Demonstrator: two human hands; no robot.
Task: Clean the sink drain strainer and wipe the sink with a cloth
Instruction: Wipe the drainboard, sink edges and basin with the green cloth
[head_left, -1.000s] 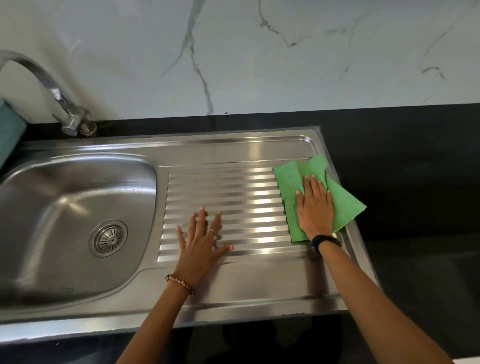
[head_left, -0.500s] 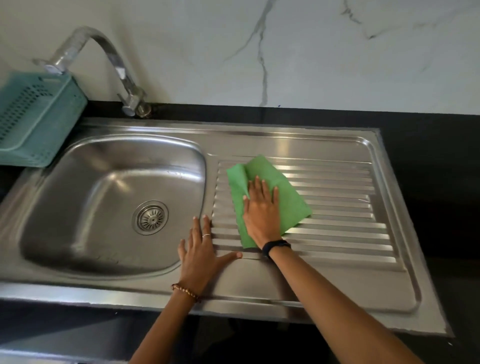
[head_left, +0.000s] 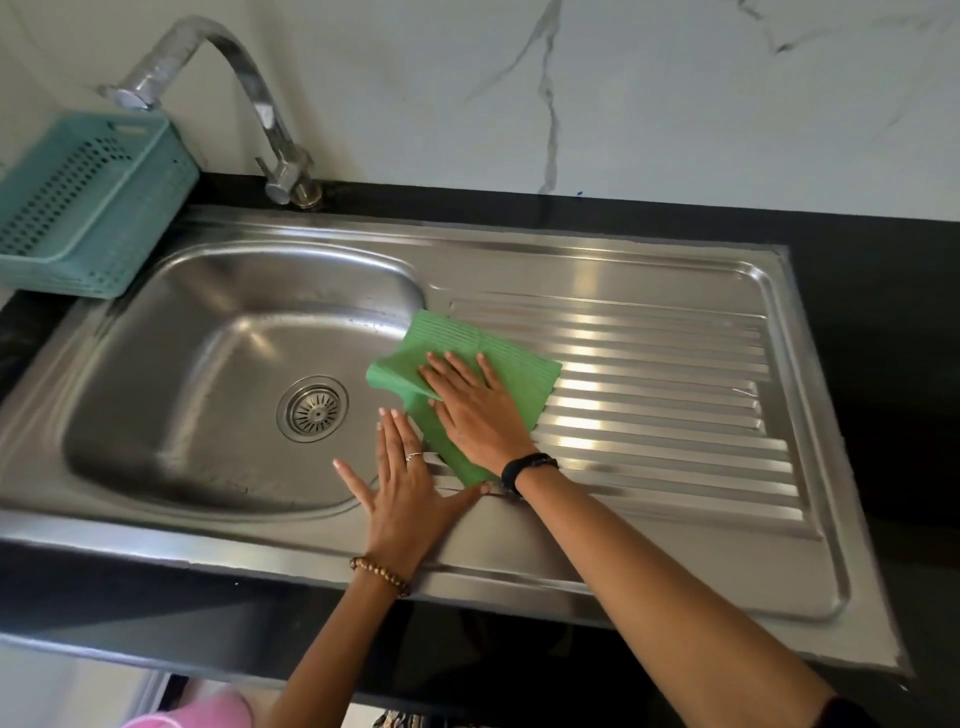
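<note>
so the right hand (head_left: 475, 410) is flat, fingers straight, pressing the green cloth (head_left: 467, 358) at the drainboard's basin-side edge, left hand (head_left: 405, 488) spread flat just beside it, and the drain strainer (head_left: 312, 409) sits around 9 o'clock, a bit nearer the left hand.

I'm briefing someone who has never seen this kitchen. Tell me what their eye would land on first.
The bright green cloth stands out most, pressed flat under the right hand at the ribbed drainboard's left end, one corner hanging over the basin edge. Just beside it, the left hand lies spread on the steel rim. In the basin, the round drain strainer sits in place, with a teal basket at the sink's far left corner.
</note>
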